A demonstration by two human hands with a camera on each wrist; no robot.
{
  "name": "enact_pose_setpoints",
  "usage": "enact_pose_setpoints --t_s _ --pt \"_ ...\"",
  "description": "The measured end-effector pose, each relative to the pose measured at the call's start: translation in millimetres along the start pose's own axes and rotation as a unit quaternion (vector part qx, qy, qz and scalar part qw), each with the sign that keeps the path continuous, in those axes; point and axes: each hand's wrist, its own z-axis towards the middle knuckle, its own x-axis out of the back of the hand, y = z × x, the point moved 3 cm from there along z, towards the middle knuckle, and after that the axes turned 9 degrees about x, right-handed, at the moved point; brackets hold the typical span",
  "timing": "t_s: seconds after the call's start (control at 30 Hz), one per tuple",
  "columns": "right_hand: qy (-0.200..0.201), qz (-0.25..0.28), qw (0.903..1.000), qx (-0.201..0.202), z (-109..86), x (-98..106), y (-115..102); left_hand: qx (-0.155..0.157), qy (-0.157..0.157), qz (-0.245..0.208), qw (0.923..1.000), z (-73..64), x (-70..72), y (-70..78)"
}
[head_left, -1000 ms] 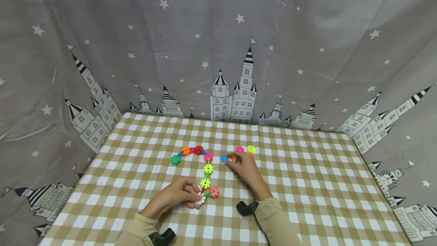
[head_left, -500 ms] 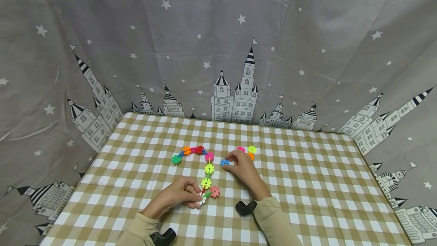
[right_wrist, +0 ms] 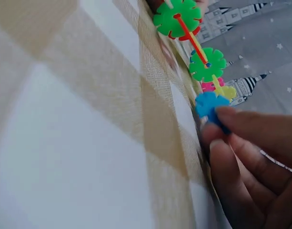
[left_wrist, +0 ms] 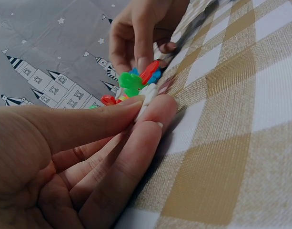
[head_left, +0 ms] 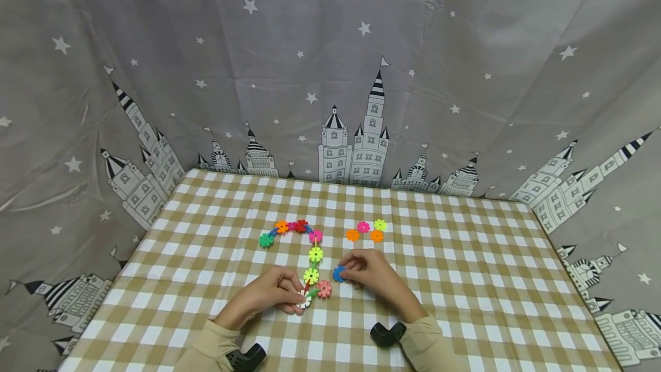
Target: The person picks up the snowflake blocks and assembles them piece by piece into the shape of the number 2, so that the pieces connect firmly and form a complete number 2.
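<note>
A curved chain of interlocking plastic snowflake discs (head_left: pixel 315 254) lies on the checked cloth. Its near end has a white disc (head_left: pixel 305 299), which my left hand (head_left: pixel 269 290) pinches between thumb and fingers. Beside the white disc, a green disc (left_wrist: pixel 130 82) links to a pink-red disc (head_left: pixel 323 289). My right hand (head_left: pixel 373 268) pinches a blue disc (right_wrist: pixel 208 106) just right of the chain, apart from it in the head view. In the left wrist view the right hand (left_wrist: pixel 146 28) shows behind the chain's near end.
Several loose discs lie beyond my right hand: an orange disc (head_left: pixel 353 235), a pink disc (head_left: pixel 364 227), a yellow disc (head_left: pixel 380 224) and another orange disc (head_left: pixel 377 236). A grey curtain (head_left: pixel 289 73) printed with castles hangs behind the table (head_left: pixel 465 257).
My right hand has picked up the blue disc from beside the loose orange ones and brought it toward me, near the pink-red disc. The left hand stays on the white disc.
</note>
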Motion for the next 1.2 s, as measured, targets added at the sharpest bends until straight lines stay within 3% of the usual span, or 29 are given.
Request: enact_pose_setpoints --t_s 0.27,0.87,1.2 --pt "-0.025 0.052 0.998 0.024 -10.5 2 2 -0.005 -0.004 -0.005 1.0 1.9 0.0 0.1" --pt "-0.021 -0.05 0.9966 0.061 -8.3 -6 -6 -0.004 0.0 -0.006 1.0 3.2 -1.3 1.2" --pt "-0.026 -0.046 0.9962 0.068 -4.1 -11 -3 0.008 0.017 0.002 0.9998 1.9 0.7 0.7"
